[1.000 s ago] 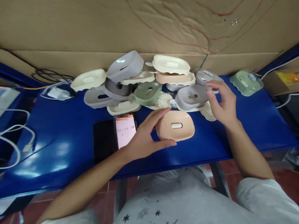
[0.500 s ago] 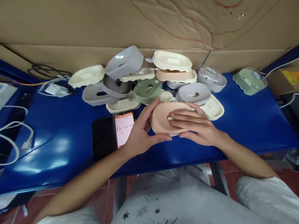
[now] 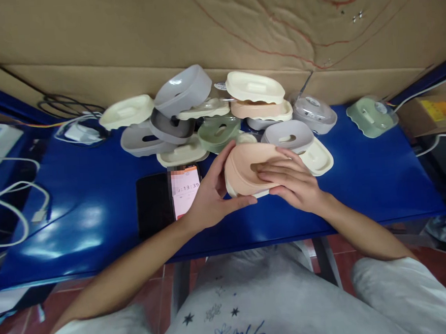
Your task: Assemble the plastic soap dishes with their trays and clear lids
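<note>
A peach oval soap dish [image 3: 242, 168] with a slot in its middle is between my hands above the table's near part. A cream base [image 3: 262, 193] shows beneath it, and the dish sits tilted over this base. My left hand [image 3: 210, 196] is closed round the left end, thumb along the near side and fingers at the far side. My right hand [image 3: 294, 180] grips the right part, its fingers reaching into the dish near the slot and covering some of it. Just beyond lies a light grey soap dish [image 3: 278, 136] on a cream tray [image 3: 319, 157].
Soap dish parts are piled at the back, among them a grey dish [image 3: 187, 92], a green dish [image 3: 213, 133] and a cream tray [image 3: 255, 86]. A phone [image 3: 186, 192] showing a timer lies left of my hands. A green lidded soap dish [image 3: 370, 116] stands at the right.
The peach dish has tilted, its far side rising, and more of the cream base shows under it. My right fingers have bent further into the dish. My left hand stays nearly where it was.
</note>
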`<state>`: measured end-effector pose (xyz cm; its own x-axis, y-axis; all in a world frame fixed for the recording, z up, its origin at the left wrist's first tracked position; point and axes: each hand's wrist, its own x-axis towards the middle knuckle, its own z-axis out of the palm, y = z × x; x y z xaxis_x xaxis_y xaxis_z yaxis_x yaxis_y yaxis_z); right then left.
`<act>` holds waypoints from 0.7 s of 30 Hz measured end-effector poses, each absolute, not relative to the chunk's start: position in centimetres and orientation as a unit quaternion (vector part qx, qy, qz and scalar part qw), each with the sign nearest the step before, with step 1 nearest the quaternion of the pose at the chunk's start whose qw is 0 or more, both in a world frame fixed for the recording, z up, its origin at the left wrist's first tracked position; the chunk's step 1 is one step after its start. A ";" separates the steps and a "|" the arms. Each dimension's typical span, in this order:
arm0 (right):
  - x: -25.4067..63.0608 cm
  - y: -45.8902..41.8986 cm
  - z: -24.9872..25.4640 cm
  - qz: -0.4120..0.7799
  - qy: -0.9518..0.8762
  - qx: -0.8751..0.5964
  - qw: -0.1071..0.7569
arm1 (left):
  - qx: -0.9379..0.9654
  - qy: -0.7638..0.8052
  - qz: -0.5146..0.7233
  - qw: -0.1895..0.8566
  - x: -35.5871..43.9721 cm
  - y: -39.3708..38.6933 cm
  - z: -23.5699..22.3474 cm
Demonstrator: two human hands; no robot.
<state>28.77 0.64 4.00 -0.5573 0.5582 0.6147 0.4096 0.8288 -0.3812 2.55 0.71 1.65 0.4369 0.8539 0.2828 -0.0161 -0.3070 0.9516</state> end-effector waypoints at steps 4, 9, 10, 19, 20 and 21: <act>28.9 0.9 3.7 0.054 -0.875 -0.267 0.401 | 0.652 0.308 0.446 0.531 2.8 0.9 1.8; 30.3 1.2 4.3 0.033 -0.845 -0.299 0.443 | 0.557 0.358 0.437 0.608 2.7 1.3 2.0; 30.6 1.3 4.5 0.026 -0.829 -0.310 0.465 | 0.536 0.373 0.429 0.624 2.6 1.3 2.0; 33.1 2.7 4.8 -0.129 -0.765 -0.367 0.513 | 0.366 0.423 0.453 0.695 2.8 2.1 2.4; 33.3 3.2 4.5 -0.137 -0.769 -0.383 0.493 | 0.349 0.427 0.458 0.697 2.9 2.2 2.5; 33.6 3.7 4.2 -0.140 -0.773 -0.402 0.472 | 0.334 0.429 0.465 0.699 2.9 2.3 2.6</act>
